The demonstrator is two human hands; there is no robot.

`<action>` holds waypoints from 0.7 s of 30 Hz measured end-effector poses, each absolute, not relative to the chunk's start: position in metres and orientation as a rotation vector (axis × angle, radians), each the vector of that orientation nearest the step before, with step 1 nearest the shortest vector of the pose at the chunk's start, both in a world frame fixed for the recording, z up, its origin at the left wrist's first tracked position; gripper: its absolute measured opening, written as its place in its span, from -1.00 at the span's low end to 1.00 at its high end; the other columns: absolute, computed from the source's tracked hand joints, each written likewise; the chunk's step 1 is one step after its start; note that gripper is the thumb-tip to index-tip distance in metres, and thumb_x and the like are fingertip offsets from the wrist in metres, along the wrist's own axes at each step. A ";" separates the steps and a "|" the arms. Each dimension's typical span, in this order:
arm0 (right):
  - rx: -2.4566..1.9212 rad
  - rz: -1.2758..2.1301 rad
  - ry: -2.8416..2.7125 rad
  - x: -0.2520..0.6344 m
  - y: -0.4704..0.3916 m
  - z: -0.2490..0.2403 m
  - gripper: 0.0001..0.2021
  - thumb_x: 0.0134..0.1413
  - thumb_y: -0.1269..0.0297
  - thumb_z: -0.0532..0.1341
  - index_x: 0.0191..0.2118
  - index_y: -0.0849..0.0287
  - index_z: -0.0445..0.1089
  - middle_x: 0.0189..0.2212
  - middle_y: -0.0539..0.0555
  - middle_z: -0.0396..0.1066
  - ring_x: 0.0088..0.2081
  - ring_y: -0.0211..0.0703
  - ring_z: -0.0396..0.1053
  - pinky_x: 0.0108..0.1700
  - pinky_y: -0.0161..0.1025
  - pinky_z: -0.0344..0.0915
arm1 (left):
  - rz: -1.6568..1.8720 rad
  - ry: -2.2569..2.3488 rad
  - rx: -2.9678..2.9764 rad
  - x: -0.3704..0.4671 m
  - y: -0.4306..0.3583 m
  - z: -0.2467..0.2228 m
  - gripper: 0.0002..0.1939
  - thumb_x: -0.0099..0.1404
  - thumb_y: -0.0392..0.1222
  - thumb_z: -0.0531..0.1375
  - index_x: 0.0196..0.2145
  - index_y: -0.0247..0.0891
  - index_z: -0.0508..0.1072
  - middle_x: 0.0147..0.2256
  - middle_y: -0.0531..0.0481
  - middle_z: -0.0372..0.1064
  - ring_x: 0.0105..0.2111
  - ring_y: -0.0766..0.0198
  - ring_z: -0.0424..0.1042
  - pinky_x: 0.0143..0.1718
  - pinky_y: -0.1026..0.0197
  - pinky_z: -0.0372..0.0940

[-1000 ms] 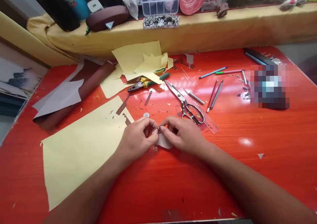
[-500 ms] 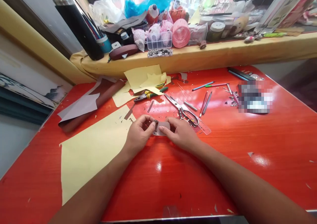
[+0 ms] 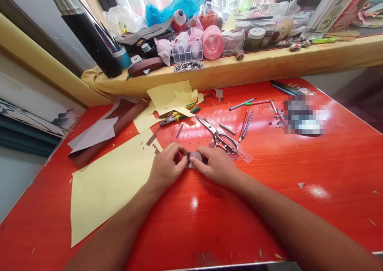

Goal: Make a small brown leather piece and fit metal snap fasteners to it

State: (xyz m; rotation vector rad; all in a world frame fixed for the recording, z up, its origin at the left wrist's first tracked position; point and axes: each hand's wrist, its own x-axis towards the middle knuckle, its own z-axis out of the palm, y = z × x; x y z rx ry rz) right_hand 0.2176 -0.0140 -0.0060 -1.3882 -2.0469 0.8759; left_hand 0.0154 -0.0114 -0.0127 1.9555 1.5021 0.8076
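Between my two hands is a small greyish piece (image 3: pixel 196 155) with rounded corners, perhaps leather, held just over the red table. My left hand (image 3: pixel 169 163) is closed, thumb and fingertips pinching its left end, where a dark strip shows. From the other side my right hand (image 3: pixel 214 161) grips it, with the thumb lying across its face. The fingers hide much of the piece. Just beyond my right hand lie open scissors (image 3: pixel 220 135) and a clear ruler (image 3: pixel 245 154). A large yellow sheet (image 3: pixel 104 195) lies beside and partly under my left forearm.
Pliers (image 3: pixel 167 120) rest by yellow paper scraps (image 3: pixel 170 97). A brown roll of material (image 3: pixel 110 135) lies at the left. Pencils (image 3: pixel 243 123) and a metal tube (image 3: pixel 227 128) sit behind the scissors. A crowded ledge (image 3: pixel 257 65) with a black flask (image 3: pixel 89 39) runs along the back.
The greyish piece looks more curved or tilted between my fingers, and less of its face shows. My hands stay close together on it. The whole view has shifted slightly.
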 end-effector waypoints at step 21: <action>-1.363 0.904 -2.068 0.217 -0.016 -0.005 -0.70 0.28 0.25 0.26 -0.46 0.12 0.22 -0.57 -0.09 0.31 -0.50 -0.28 0.19 -0.38 -0.27 -0.07 | 0.774 1.513 1.881 0.019 -0.014 -0.010 -0.78 0.40 -0.22 0.10 -0.24 -0.13 0.57 -0.35 0.11 0.55 -0.40 0.28 0.41 -0.31 0.26 0.24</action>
